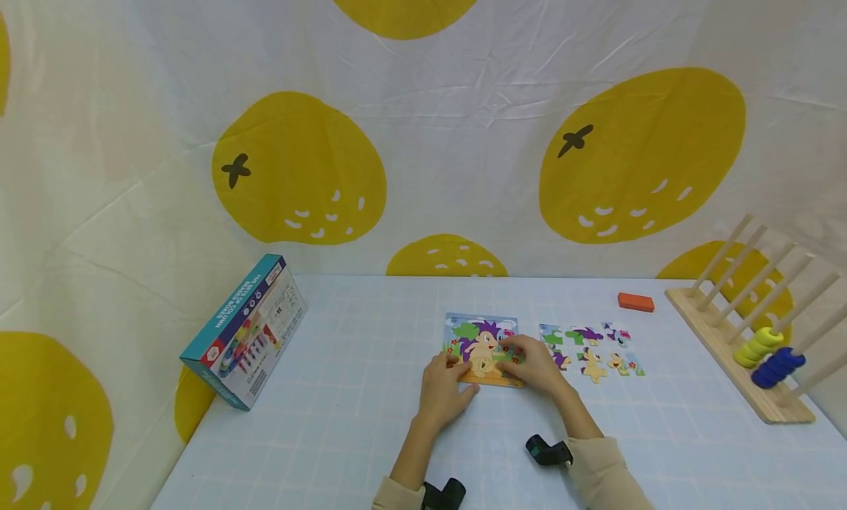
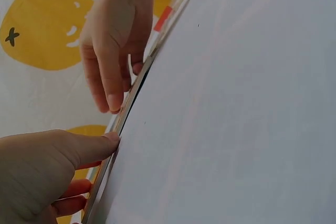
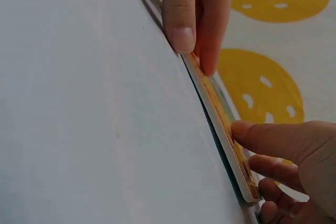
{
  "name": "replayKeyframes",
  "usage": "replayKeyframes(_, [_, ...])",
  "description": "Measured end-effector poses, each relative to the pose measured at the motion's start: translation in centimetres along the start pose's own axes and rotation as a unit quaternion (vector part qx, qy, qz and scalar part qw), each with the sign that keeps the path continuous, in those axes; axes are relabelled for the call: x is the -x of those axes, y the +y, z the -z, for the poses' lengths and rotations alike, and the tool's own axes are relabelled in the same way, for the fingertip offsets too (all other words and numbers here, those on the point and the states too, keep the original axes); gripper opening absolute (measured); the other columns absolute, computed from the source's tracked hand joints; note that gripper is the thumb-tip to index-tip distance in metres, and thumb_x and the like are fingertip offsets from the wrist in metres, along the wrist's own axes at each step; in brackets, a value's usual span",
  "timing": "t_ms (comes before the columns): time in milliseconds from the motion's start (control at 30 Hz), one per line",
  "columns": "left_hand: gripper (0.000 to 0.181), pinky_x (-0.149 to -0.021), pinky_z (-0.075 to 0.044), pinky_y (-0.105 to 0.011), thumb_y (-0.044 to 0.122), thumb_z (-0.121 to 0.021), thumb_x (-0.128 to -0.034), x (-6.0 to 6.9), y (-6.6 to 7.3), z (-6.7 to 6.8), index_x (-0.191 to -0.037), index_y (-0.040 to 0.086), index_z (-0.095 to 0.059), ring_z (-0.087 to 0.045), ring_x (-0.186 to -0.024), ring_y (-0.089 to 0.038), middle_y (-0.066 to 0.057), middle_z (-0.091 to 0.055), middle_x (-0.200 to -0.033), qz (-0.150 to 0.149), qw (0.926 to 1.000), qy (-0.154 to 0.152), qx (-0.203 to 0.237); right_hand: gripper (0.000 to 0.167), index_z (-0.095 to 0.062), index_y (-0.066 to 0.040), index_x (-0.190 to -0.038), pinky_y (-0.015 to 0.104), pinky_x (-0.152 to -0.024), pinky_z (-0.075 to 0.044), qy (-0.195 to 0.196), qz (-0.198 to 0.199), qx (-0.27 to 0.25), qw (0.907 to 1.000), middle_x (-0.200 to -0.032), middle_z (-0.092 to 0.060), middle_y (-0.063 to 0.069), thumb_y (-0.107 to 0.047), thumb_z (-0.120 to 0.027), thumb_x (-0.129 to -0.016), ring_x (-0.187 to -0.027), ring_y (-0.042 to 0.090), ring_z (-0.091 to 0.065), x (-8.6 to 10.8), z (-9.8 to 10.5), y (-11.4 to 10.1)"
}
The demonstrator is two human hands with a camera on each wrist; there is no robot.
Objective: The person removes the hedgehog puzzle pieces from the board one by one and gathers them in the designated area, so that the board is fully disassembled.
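Note:
A jigsaw puzzle board (image 1: 487,331) showing a purple-haired cartoon character lies on the table. At its front left corner, my left hand (image 1: 441,394) holds the edge, thumb on the near side and fingers over the left part. My right hand (image 1: 539,364) reaches over the right part of the board, its fingertips on or just above the picture. The left wrist view shows the right hand (image 2: 115,40) with extended fingers pointing down at the board; whether a piece lies under them is hidden. From the right wrist, the board's edge (image 3: 220,135) appears nearly side-on.
Several loose puzzle pieces (image 1: 593,363) lie right of the board. Behind them sits a red-orange block (image 1: 636,302). A wooden peg rack (image 1: 741,356) with yellow and blue beads stands far right. A toy box (image 1: 245,330) rests at the left edge.

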State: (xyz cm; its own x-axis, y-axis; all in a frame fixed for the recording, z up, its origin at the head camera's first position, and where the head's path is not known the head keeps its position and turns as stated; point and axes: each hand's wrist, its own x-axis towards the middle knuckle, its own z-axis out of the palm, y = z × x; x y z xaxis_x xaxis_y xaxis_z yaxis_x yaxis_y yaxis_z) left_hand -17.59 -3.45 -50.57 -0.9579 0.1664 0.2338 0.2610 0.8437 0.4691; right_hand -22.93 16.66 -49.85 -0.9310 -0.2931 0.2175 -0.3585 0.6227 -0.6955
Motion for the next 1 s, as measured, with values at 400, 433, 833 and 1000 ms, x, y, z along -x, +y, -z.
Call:
replayKeyframes(400, [0.037,-0.101,-0.036,-0.045,0.035,-0.07,-0.0825,-0.1,0.3,0.0,-0.114,0.018,-0.07,-0.046,-0.113,-0.024,-0.008,-0.053,-0.121,-0.006,0.9996,-0.008,-0.027,0.04,-0.067,0.001,-0.108,0.044,-0.083,-0.05,-0.033,-0.025,0.012,0.9991,-0.099,-0.065,0.01,-0.02,-0.078,-0.077,-0.09,0.024,-0.059,0.1,0.3,-0.4])
replayKeyframes(433, [0.037,-0.101,-0.036,-0.045,0.036,-0.07,-0.0823,-0.1,0.3,0.0,-0.114,0.017,-0.07,-0.046,-0.113,-0.024,-0.008,-0.053,-0.12,-0.005,0.9996,-0.007,-0.028,0.04,-0.067,0.002,-0.108,0.043,-0.082,-0.05,-0.036,-0.026,0.014,0.9989,-0.099,-0.066,0.01,-0.021,-0.078,-0.076,-0.089,0.023,-0.059,0.1,0.3,-0.4])
replayKeyframes(833, [0.037,-0.099,-0.036,-0.044,0.036,-0.071,-0.0813,0.0,0.5,0.0,-0.113,0.017,-0.07,-0.047,-0.109,-0.023,-0.007,-0.053,-0.117,-0.007,0.9992,0.007,-0.04,0.038,-0.066,0.007,-0.105,0.023,-0.063,-0.043,-0.076,-0.036,-0.008,0.9964,-0.082,-0.06,0.004,-0.014,-0.078,-0.076,-0.072,0.015,-0.048,-0.2,1.1,-0.7])
replayKeyframes(1000, [0.033,-0.099,-0.037,-0.044,0.034,-0.071,-0.0813,0.1,0.7,-0.2,-0.11,0.018,-0.072,-0.048,-0.106,-0.022,-0.006,-0.054,-0.112,-0.003,0.9987,0.024,-0.045,0.04,-0.065,0.008,-0.105,0.023,-0.063,-0.042,-0.096,-0.046,-0.007,0.9943,-0.082,-0.059,0.005,-0.014,-0.079,-0.075,-0.073,0.015,-0.048,-0.3,1.3,-0.5])
